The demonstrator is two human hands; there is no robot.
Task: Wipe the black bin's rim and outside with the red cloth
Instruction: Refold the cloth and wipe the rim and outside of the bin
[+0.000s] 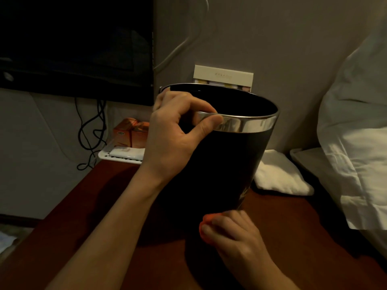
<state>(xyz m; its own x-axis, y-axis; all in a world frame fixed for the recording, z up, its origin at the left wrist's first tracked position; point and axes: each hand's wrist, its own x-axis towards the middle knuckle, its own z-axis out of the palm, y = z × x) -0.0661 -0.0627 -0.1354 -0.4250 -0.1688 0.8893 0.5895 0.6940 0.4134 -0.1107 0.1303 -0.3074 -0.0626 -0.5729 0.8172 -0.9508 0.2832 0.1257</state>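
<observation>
Black and matte below a shiny silver band at its rim, the bin [226, 164] stands on the reddish-brown wooden table [104, 206], tipped a little so that its open mouth leans toward the camera and to the right. The left hand [178, 130] grips the bin at the near-left part of the rim, with the thumb [209, 122] pressed on the outside of the silver band and the fingers curled over the edge into the mouth. Low on the bin's near side, close to its base, the right hand [232, 233] holds the red cloth [206, 221] bunched under curled fingers and presses it against the dark wall; only a small orange-red fold shows past the fingertips. Behind the bin a pale card box [223, 77] stands against the beige wall. Left of the bin, at the table's far edge, a white tray [121, 156] carries orange packets [130, 132], and black cables [92, 130] hang down from a dark screen [75, 45] above them. Right of the bin a folded white towel [280, 174] lies on the table, and further right there is white bedding [356, 122].
</observation>
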